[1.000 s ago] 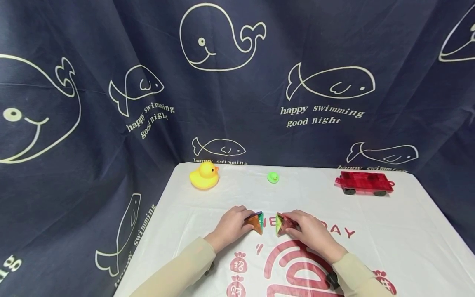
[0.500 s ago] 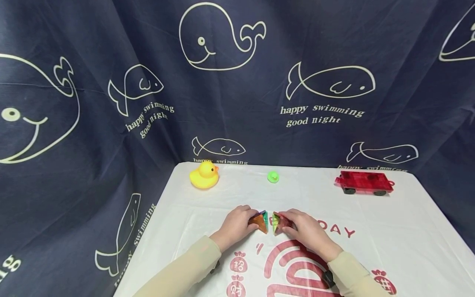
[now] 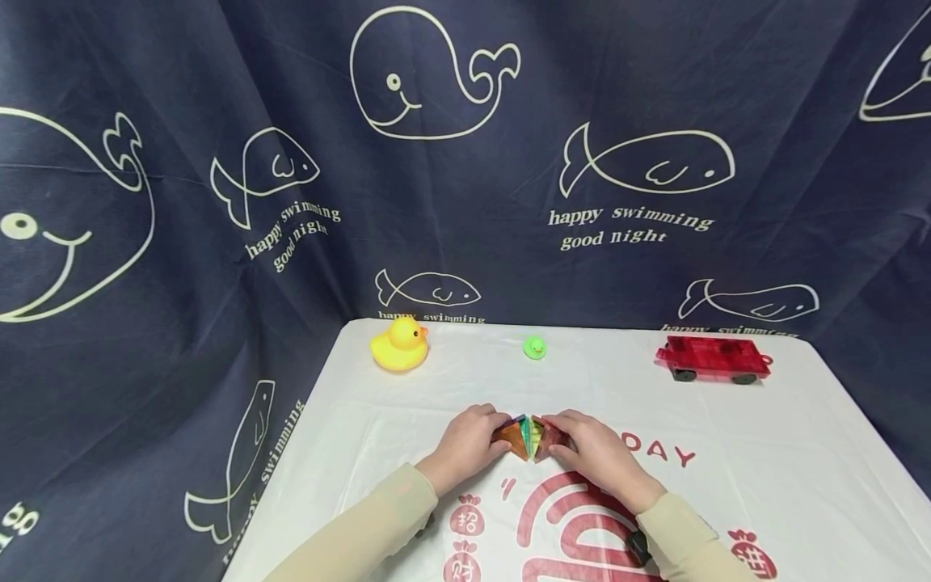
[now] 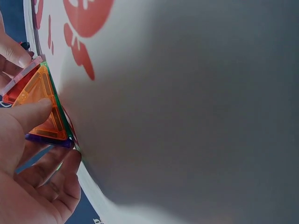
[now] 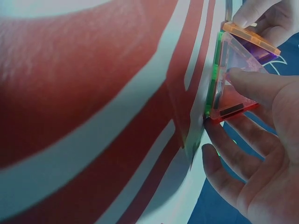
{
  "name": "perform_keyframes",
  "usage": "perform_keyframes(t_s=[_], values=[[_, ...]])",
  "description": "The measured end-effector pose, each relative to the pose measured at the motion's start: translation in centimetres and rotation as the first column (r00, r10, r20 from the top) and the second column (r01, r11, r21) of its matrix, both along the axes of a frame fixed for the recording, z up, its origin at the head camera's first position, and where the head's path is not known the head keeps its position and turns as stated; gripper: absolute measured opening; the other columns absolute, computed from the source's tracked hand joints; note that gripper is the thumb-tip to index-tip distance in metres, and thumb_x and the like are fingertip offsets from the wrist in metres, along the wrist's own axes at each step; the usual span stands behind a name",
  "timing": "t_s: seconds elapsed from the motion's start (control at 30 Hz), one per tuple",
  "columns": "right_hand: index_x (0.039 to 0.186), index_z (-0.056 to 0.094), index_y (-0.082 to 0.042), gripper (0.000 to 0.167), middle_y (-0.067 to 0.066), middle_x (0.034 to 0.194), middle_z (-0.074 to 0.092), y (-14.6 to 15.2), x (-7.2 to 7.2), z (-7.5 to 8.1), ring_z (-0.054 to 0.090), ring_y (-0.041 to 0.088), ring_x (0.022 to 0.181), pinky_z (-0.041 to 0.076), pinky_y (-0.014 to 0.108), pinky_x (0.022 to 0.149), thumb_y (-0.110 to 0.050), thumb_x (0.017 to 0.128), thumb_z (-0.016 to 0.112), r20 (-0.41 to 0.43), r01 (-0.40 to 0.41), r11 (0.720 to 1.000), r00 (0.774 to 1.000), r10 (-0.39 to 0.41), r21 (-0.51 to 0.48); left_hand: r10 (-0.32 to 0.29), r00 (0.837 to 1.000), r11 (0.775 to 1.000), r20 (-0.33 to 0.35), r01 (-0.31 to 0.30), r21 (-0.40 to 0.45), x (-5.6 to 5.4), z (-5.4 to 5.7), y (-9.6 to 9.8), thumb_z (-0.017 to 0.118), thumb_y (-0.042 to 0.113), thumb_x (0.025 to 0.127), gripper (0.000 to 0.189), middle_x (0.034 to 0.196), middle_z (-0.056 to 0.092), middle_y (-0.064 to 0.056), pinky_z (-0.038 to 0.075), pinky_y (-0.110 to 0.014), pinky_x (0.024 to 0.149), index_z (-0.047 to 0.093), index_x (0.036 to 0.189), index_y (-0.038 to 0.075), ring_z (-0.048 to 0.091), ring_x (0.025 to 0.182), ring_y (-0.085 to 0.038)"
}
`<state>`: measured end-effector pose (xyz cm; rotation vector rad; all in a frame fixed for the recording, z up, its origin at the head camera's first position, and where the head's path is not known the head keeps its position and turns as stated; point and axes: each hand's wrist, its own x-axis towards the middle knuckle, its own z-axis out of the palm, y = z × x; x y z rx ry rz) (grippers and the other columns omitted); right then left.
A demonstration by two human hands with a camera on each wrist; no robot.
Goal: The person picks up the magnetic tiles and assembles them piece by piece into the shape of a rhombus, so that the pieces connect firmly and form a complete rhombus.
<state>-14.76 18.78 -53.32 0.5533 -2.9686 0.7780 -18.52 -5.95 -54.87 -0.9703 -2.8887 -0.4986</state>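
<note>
Hands are gripping tiles: left hand (image 3: 465,444) is pinching the orange triangle tile (image 3: 511,439), right hand (image 3: 592,454) the pink triangle tile (image 3: 547,436), edges touching mid-table.

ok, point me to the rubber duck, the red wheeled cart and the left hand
rubber duck (image 3: 398,345), head view, on its yellow body.
red wheeled cart (image 3: 713,356), head view, middle of its red deck.
left hand (image 3: 465,444), head view, back of the hand.

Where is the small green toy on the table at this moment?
In the head view, the small green toy stands near the table's far edge, between the yellow duck and the red cart.
</note>
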Motion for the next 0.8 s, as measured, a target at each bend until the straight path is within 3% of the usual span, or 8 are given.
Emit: perform_keyframes(t_s=[0.37,0.8], values=[[0.131,0.071,-0.010,0.045,-0.001,0.113,0.070,0.0,-0.1,0.1,0.067,0.016,0.100,0.055,0.045,0.090,-0.018,0.088,0.084,-0.034,-0.014,1.000,0.999,0.015,0.012,-0.022,1.000,1.000,-0.004,0.022,0.014,0.0,-0.2,-0.3,0.080,0.031,0.094,0.037,0.101,0.067,0.003,0.053,-0.029,0.082,0.073,0.126,0.014,0.061,0.090,-0.010],[0.131,0.071,-0.010,0.045,0.001,0.118,0.070,-1.2,-0.1,1.5,0.069,0.020,0.107,0.055,0.045,0.091,-0.014,0.089,0.084,-0.082,-0.053,0.997,0.995,0.058,0.061,-0.021,1.000,1.000,0.003,0.021,0.004,0.0,-0.1,-0.2,0.079,0.030,0.095,0.035,0.101,0.068,0.003,0.052,-0.028,0.081,0.073,0.126,0.014,0.061,0.090,-0.009]])
